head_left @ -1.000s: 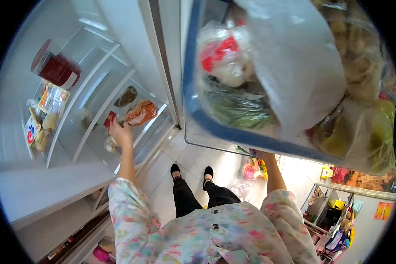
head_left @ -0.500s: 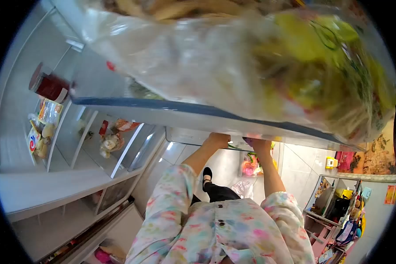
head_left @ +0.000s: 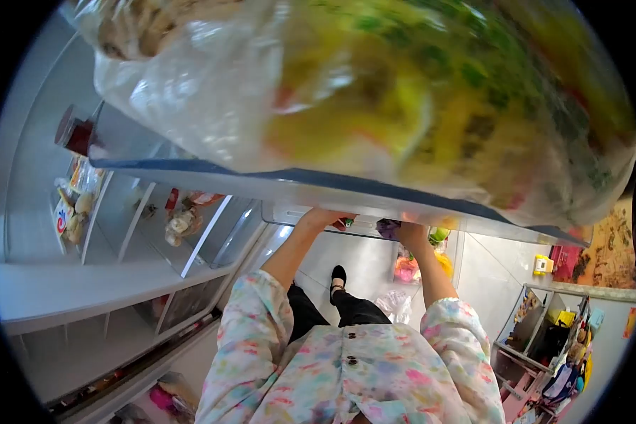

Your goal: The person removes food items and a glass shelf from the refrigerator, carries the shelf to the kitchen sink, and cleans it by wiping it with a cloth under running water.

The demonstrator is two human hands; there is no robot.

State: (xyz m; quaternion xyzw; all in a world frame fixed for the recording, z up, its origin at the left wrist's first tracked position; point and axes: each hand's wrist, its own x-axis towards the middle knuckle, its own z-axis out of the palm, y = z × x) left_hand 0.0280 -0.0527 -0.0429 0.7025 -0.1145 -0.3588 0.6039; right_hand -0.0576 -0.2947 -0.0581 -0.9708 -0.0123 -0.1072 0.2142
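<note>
A large clear drawer (head_left: 212, 177) with a blue-grey rim spans the upper view, heaped with plastic bags of food. One bag (head_left: 374, 92) shows yellow and green contents, blurred. Beneath the drawer's front is my left hand (head_left: 330, 218), its fingers mostly hidden by the drawer. My right hand (head_left: 411, 233) is also under the drawer, farther right, beside something dark purple (head_left: 388, 228); its fingertips are hidden. What each hand grips cannot be made out.
On the left, fridge shelves (head_left: 127, 279) hold a dark red jar (head_left: 76, 134), packets and a bag of pale food (head_left: 184, 225). A plastic bag (head_left: 396, 305) lies on the floor. A cluttered rack (head_left: 544, 332) stands at right.
My left hand has left the fridge shelf and moved right, under the drawer. The drawer has swung across to the left, over the shelves, and its bags now fill the top of the view.
</note>
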